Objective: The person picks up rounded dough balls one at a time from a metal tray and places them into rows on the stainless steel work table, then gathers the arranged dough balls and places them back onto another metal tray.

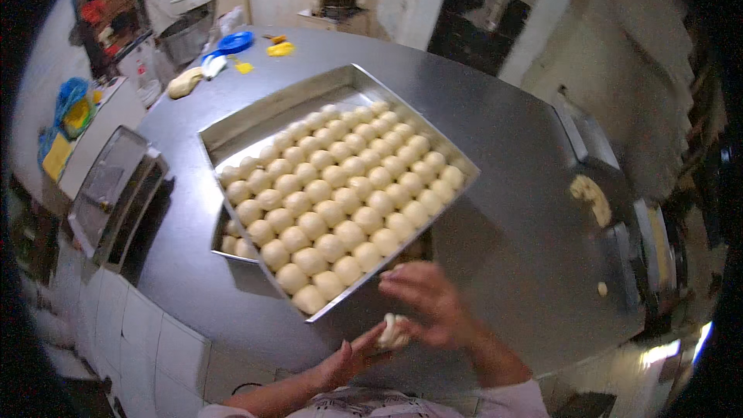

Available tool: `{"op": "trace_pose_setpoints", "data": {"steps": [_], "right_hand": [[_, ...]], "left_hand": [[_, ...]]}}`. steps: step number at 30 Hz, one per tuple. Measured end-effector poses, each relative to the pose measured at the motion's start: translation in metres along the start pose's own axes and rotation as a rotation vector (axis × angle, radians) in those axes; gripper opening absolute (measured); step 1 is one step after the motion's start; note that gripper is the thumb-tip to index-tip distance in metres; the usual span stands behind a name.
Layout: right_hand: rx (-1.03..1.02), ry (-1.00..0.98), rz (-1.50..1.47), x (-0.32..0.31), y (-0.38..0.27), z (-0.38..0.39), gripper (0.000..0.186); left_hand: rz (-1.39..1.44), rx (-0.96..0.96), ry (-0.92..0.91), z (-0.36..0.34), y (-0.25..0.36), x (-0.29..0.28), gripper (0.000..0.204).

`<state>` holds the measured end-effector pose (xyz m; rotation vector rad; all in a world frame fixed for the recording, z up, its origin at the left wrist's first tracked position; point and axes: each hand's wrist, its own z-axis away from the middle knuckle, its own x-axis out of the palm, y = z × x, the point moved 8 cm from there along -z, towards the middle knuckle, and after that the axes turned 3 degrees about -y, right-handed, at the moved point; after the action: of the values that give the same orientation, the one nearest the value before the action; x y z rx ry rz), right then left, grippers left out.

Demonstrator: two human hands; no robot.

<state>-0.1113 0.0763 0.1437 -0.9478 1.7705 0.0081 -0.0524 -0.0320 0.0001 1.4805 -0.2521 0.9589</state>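
At the table's near edge, a small piece of pale dough (392, 332) is held between my two hands. The fingers of my left hand (352, 358) press against its left side, pointing up and to the right. My right hand (430, 303) holds the other side low by the thumb, while its longer fingers stretch out toward the tray. Just beyond the hands stands a deep metal tray (267, 130), turned at an angle, with many smooth round dough balls (329, 211) in close rows. Its far end shows bare metal.
Beneath the tray sits another tray (234, 256) with dough balls. A dough lump (592, 198) and a small dough bit (602, 289) lie on the metal table (515, 147) at right. At the far left are another dough lump (184, 83) and a blue lid (236, 42).
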Motion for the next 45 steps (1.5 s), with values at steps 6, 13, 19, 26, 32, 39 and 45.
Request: {"op": "trace_pose_setpoints", "data": {"steps": [6,13,19,26,32,39,45], "right_hand": [[1.116,0.221,-0.541,0.017,0.07,0.245,0.031],[1.264,0.291,0.9,-0.115,0.174,0.385,0.041],[0.975,0.297,0.499,-0.058,0.16,0.366,0.024],[1.292,0.547,0.627,-0.139,0.244,0.414,0.016],[1.053,0.449,0.415,-0.119,0.198,0.435,0.014],[0.997,0.51,0.424,-0.126,0.233,0.403,0.02],[1.3,0.596,0.617,-0.181,0.275,0.509,0.02]], "left_hand": [[-0.091,-0.273,-0.162,-0.085,-0.054,0.04,0.07],[-1.637,0.303,0.312,-0.129,-0.029,0.033,0.032],[-1.787,0.295,0.404,-0.14,-0.035,0.035,0.033],[-1.791,0.265,0.402,-0.154,-0.038,0.055,0.029],[-1.88,0.332,0.435,-0.147,-0.026,0.055,0.029],[-1.81,0.242,0.456,-0.145,-0.034,0.043,0.029],[-1.9,0.27,0.434,-0.156,-0.036,0.072,0.029]]}}
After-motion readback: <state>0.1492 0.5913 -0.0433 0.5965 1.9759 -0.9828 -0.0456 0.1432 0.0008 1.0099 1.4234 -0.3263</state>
